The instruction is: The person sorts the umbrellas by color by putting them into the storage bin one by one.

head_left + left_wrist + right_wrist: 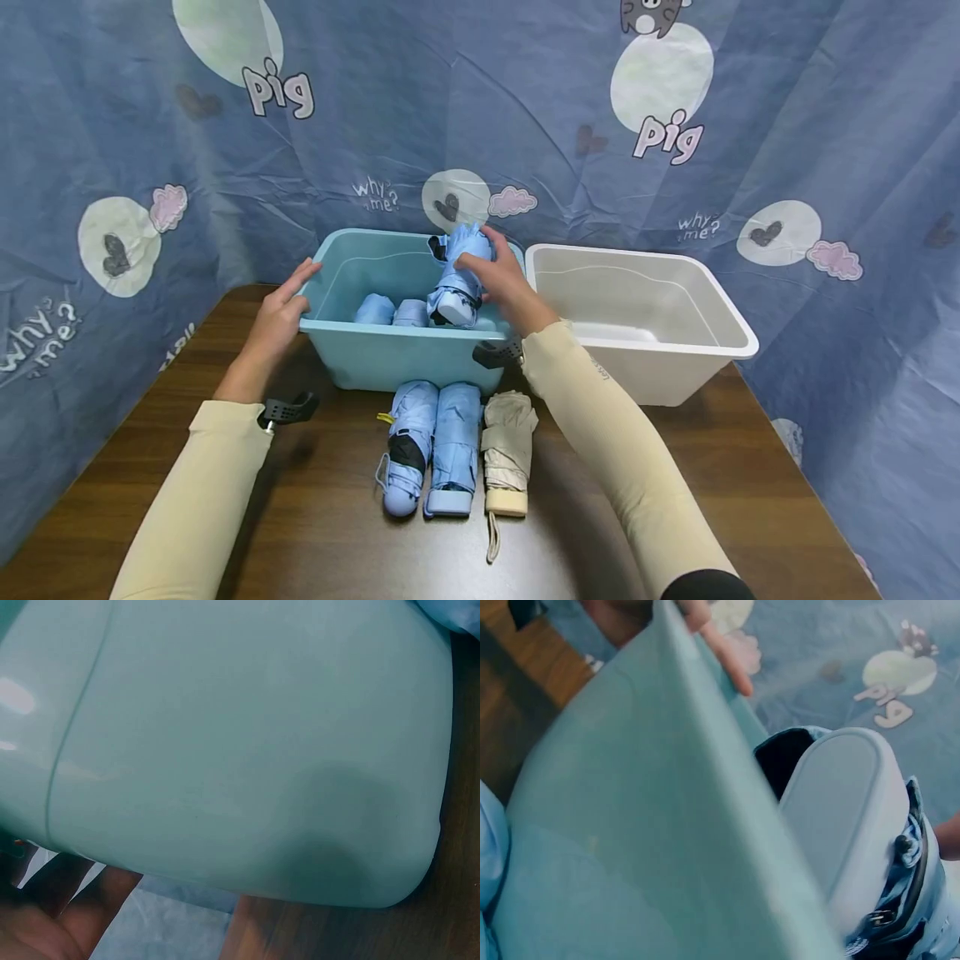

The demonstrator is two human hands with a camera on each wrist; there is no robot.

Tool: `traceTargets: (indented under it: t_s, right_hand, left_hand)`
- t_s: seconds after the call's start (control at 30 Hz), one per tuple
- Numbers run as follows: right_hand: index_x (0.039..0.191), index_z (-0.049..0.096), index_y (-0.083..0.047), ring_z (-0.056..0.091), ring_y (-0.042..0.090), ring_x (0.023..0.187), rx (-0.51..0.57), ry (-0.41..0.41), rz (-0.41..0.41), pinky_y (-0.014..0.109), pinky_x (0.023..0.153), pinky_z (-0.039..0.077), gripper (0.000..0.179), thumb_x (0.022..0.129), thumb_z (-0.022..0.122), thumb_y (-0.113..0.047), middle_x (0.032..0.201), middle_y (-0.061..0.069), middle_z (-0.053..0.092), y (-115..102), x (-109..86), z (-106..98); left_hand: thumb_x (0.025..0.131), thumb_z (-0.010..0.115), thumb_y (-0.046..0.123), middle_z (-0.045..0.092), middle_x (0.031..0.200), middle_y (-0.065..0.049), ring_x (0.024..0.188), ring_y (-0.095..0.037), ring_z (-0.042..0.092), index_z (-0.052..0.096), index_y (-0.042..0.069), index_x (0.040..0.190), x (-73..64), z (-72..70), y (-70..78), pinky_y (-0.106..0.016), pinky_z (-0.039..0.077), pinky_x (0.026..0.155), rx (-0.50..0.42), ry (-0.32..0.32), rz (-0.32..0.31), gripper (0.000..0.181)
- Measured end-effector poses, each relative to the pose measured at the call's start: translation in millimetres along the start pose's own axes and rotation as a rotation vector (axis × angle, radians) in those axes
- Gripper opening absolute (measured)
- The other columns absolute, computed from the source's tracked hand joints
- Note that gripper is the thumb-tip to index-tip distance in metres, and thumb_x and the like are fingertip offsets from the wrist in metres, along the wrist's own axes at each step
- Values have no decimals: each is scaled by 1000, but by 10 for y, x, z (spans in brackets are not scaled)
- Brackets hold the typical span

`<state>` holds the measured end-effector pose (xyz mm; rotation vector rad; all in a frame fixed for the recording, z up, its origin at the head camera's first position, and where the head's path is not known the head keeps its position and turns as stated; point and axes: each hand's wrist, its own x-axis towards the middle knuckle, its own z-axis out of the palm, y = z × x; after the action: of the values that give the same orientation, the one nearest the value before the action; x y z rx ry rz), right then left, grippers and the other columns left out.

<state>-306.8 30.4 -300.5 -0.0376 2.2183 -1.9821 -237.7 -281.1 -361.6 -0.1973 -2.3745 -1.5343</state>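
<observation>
My right hand (508, 279) grips a folded light-blue umbrella (459, 279) over the right part of the teal bin (405, 357). The umbrella's pale flat end (840, 817) faces the near rim in the right wrist view. My left hand (279, 315) rests on the bin's left rim, fingers stretched along it. In the left wrist view its fingers (101, 907) reach the bin's edge, tips partly hidden. Inside the bin lie two more rolled light-blue bundles (375, 309), only their near ends showing above the front rim.
In front of the bin lie two folded blue umbrellas (455, 450) side by side and a beige umbrella (508, 454) with a wrist loop. At the right stands a white bin (652, 367). A printed blue curtain (480, 108) hangs behind the wooden table (337, 517).
</observation>
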Motion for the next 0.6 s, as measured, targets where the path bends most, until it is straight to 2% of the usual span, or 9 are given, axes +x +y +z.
traceTargets:
  t_s: [0.23,0.37,0.5,0.6]
  right_hand:
    - [149,33,-36,42,29,123,-65,-6,13,49,88,47,81,80,71,-17,155,3,26,74,64,81]
    - [149,33,-32,43,30,122,-77,-25,30,50,86,47,81,80,71,-13,154,4,27,82,71,49]
    - [149,33,-30,42,30,122,-104,-38,57,51,91,45,80,81,71,-10,152,7,30,119,95,29]
    - [150,32,-29,43,31,121,-178,-44,71,49,96,42,81,82,71,-11,151,10,32,162,110,26]
  left_hand:
    - [88,35,-2,24,158,-7,145,-27,17,40,7,147,16,-1,-55,-44,18,109,-12,1,-3,60]
    - [88,35,-2,24,158,-9,145,-28,16,39,6,148,30,11,-31,-45,19,106,-11,1,-5,60]
    - [89,34,-1,24,158,-7,145,-28,16,39,7,148,25,22,-11,-45,19,106,-6,-1,-6,60]
    - [88,35,-1,24,158,-6,145,-28,16,40,7,147,17,27,-15,-46,19,106,5,2,-5,60]
